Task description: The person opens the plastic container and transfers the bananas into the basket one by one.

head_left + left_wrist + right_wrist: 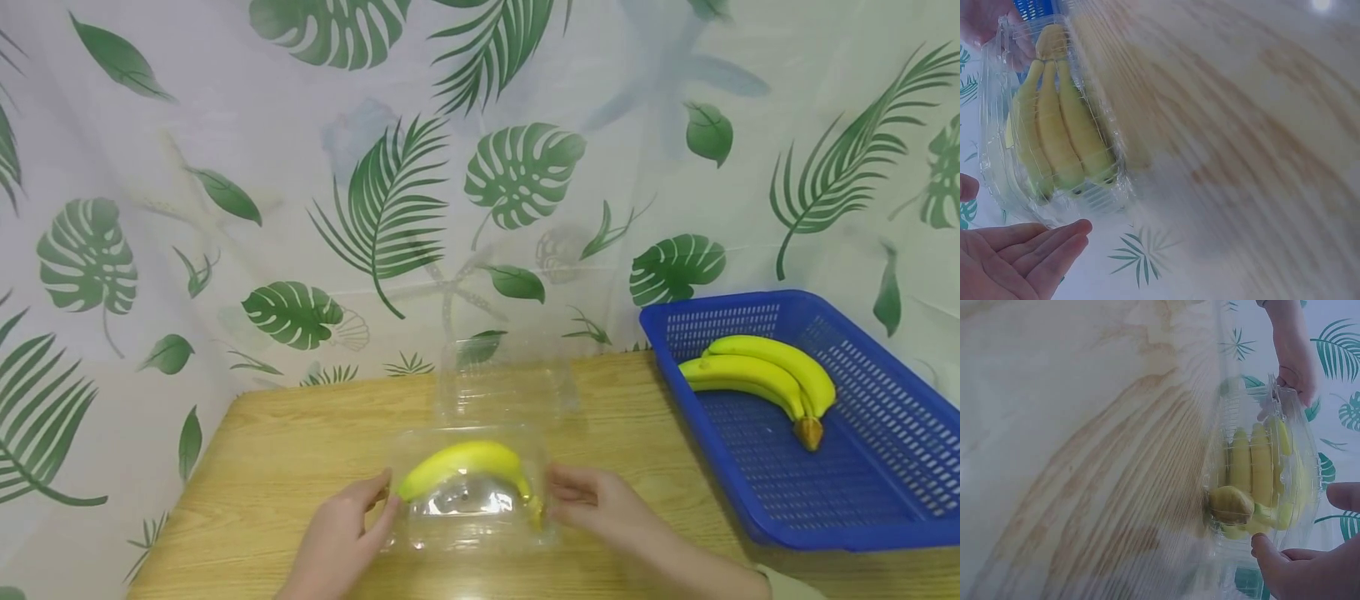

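A clear plastic clamshell box [468, 527] sits on the wooden table [285, 450] with its lid [502, 387] standing open behind it. Inside lies a small bunch of yellow bananas [465, 462], seen as three fruits in the left wrist view [1054, 137]. My left hand [378, 500] is at the box's left side with its fingers [1047, 244] straight, fingertips at the edge. My right hand [564, 493] is at the box's right side, its thumb [1266, 550] against the plastic wall and a finger held a little apart. Neither hand clasps the box.
A blue perforated basket [862, 500] stands at the right of the table and holds another bunch of bananas [765, 371]. A leaf-printed curtain [375, 208] hangs behind the table and down its left side. The table's left edge runs close to the left forearm.
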`<move>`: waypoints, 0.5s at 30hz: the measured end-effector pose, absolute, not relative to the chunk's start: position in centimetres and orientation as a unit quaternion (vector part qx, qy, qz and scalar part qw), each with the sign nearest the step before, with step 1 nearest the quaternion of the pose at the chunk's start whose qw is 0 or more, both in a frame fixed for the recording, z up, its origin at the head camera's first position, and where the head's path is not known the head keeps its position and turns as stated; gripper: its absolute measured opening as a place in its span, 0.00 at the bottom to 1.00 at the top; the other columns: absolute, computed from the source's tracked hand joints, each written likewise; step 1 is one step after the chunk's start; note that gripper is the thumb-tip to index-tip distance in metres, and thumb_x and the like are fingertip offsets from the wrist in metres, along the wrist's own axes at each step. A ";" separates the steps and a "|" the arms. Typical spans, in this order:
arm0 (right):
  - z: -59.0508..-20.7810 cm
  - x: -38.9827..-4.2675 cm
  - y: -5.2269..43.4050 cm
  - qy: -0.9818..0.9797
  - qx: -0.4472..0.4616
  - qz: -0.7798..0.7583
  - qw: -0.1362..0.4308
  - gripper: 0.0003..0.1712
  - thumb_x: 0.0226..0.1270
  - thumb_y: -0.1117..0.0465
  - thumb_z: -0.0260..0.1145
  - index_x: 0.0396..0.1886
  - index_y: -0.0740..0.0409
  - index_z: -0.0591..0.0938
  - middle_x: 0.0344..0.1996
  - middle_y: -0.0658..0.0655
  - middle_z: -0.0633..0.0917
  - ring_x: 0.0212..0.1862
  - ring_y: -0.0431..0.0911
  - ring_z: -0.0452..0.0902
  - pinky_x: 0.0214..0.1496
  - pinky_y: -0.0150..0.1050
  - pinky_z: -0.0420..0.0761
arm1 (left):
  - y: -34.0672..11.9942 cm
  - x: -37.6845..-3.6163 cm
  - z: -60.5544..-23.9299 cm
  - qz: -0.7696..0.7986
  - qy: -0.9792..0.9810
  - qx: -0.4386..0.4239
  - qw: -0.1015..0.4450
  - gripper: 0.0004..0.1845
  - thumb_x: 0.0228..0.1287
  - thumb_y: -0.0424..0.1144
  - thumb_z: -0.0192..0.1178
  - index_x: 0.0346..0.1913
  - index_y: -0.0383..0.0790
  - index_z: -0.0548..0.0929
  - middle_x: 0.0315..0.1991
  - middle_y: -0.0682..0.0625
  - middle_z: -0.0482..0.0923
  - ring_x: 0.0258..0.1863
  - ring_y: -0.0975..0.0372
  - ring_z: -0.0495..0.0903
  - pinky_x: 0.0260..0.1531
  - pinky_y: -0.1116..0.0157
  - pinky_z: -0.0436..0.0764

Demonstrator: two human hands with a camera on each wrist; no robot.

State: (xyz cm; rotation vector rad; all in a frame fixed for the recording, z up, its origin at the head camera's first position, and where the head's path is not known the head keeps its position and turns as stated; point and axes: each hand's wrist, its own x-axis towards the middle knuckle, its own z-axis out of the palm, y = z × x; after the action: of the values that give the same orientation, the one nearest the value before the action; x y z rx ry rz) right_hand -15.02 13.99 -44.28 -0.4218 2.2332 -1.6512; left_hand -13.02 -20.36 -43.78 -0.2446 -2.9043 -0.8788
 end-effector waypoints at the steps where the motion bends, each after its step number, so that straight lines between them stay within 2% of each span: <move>1: -44.3 -15.0 14.1 0.786 -0.146 -0.578 0.163 0.38 0.73 0.64 0.67 0.72 0.86 0.65 0.69 0.81 0.74 0.67 0.72 0.78 0.67 0.56 0.86 | -20.2 -13.1 -43.8 -0.289 -0.953 -0.082 0.048 0.27 0.79 0.52 0.59 0.67 0.34 0.82 0.62 0.41 0.87 0.57 0.48 0.88 0.59 0.46 0.88; 15: -44.2 -15.5 16.2 0.811 -0.149 -0.548 0.143 0.37 0.74 0.63 0.66 0.72 0.85 0.66 0.69 0.81 0.75 0.66 0.72 0.79 0.65 0.55 0.87 | -19.0 -13.4 -44.0 -0.302 -0.947 -0.103 0.032 0.28 0.80 0.54 0.58 0.67 0.34 0.82 0.64 0.40 0.86 0.57 0.47 0.88 0.59 0.45 0.88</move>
State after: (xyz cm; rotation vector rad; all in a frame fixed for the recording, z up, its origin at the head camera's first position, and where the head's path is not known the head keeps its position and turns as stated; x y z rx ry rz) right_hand -15.47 16.18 -44.25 -0.4288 2.3389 -1.5802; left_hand -13.44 -19.05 -43.96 -0.3186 -2.9163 -0.9314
